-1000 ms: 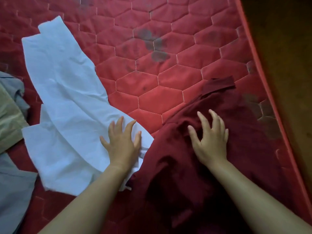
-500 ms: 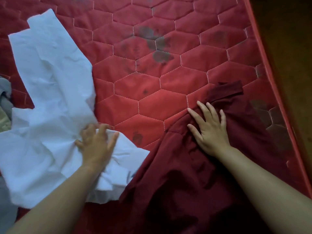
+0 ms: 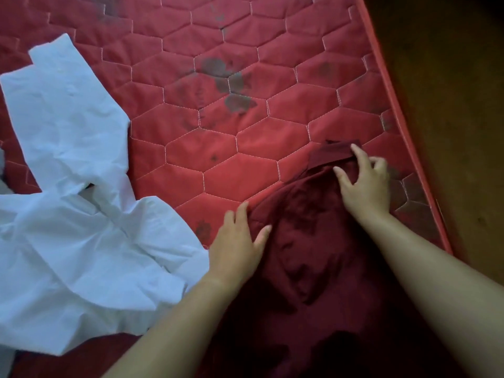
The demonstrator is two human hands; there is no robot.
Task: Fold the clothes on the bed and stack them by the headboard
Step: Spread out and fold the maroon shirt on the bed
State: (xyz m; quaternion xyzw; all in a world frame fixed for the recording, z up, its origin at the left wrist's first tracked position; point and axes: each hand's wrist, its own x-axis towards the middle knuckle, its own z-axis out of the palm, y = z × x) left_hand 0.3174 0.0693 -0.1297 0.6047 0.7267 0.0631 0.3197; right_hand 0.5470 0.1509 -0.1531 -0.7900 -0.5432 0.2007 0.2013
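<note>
On the mattress [image 3: 272, 137], flat left hand [image 3: 234, 249] presses maroon shirt [image 3: 313, 255], right hand [image 3: 365, 186] pinching collar [image 3: 330, 154].

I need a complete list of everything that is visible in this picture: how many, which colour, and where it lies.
mattress: one, red with hexagon quilting, fills most of the view
stains: several, dark grey, on the mattress, upper middle
white garment: one, white, crumpled, on the mattress at the left
dark red garment: one, dark red, on the mattress at the lower right
grey cloth: one sliver, grey, at the lower left edge
floor: one strip, brown, right of the mattress
left hand: one, fingers straight, rests on the dark red garment's left edge
right hand: one, touches the dark red garment's upper end; grip unclear
</note>
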